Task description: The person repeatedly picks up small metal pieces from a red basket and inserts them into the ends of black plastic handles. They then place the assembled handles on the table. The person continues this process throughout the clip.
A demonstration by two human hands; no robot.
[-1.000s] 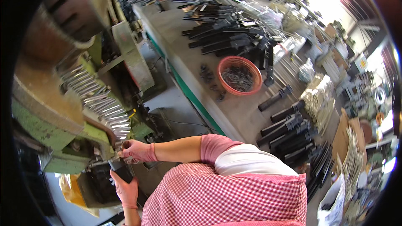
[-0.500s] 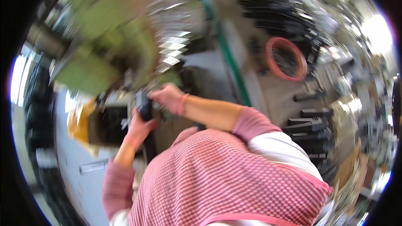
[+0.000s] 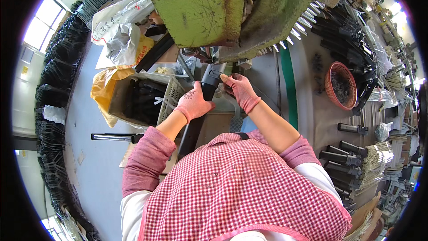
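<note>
Under the head of a green machine (image 3: 196,15), a long black tube (image 3: 191,135) runs from beside my apron up to a metal fitting. My left hand (image 3: 195,102), in a pink glove, is wrapped round the tube just below its black end collar (image 3: 211,76). Against the right side of that collar is my right hand (image 3: 243,93), also gloved in pink. Its thumb and forefinger are pinched together; whatever they grip is too small or hidden to name.
Left of the tube stands a grey crate (image 3: 174,93) of black parts, a yellow bag (image 3: 103,96) over its edge. A shiny rod (image 3: 111,137) lies further left. On the right are a red basket (image 3: 331,87) and several black tubes (image 3: 341,157).
The view has swung and sharpened from a blurred frame, so the machine now appears further right. Both hands remain close together at the black part.
</note>
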